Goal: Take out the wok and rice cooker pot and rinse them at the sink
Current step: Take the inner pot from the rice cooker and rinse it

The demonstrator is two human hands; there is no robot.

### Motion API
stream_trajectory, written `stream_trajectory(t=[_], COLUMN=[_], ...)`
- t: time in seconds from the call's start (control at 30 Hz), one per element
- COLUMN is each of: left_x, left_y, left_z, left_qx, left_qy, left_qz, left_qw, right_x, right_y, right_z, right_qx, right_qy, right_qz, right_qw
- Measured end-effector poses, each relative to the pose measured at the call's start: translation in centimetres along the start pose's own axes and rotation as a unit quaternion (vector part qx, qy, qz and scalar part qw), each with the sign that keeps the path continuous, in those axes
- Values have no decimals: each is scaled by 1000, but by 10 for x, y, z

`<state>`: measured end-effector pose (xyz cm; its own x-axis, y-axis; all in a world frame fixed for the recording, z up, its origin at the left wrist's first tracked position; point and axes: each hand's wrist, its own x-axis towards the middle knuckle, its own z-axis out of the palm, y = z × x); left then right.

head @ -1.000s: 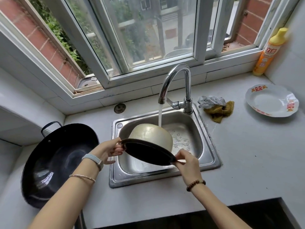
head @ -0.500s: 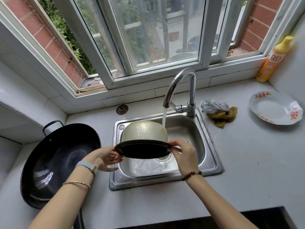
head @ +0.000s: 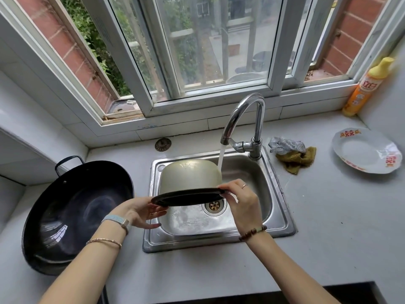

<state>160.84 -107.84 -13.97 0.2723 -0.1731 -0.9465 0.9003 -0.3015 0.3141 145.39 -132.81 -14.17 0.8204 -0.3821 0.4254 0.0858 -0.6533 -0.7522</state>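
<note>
Head view: over the sink (head: 258,178), the left hand (head: 140,212) and right hand (head: 241,205) pinch opposite edges of the dark rim of the rice cooker pot (head: 190,176) — tipped on its side, mouth facing the person, base toward the tap (head: 247,119), water falling at its right edge. The wok (head: 72,216) sits on the tabletop (head: 328,227) — nearer the left hand.

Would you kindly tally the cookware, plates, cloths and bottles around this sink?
Cookware: 2, wok and rice cooker pot
Plates: 1, white plate
Cloths: 2, grey cloth and yellow cloth
Bottles: 1, orange bottle
Total: 6
</note>
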Motion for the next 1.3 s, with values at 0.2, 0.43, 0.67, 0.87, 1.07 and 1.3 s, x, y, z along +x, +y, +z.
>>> stream_trajectory(t=[0.2, 0.43, 0.67, 0.87, 1.07, 1.3], left_x=[5, 11, 14, 12, 11, 10], left_y=[-4, -2, 4, 9, 13, 14], left_z=[1, 4, 12, 31, 49, 25], left_qx=[-3, -9, 11, 40, 74, 55], left_qy=[-13, -28, -41, -48, -46, -34], left_qz=[-6, -12, -6, -7, -3, 21], left_qw=[1000, 999, 999, 998, 996, 998], right_x=[6, 16, 20, 11, 2, 2], right_y=[-1, 3, 12, 28, 34, 22], right_z=[-4, -4, -11, -24, -37, -27], right_qx=[-12, -19, -24, -21, -26, -23], right_qy=[8, 11, 16, 29, 43, 24], right_qz=[-9, -9, -2, 30, 47, 13], right_qw=[1000, 1000, 1000, 999, 998, 999])
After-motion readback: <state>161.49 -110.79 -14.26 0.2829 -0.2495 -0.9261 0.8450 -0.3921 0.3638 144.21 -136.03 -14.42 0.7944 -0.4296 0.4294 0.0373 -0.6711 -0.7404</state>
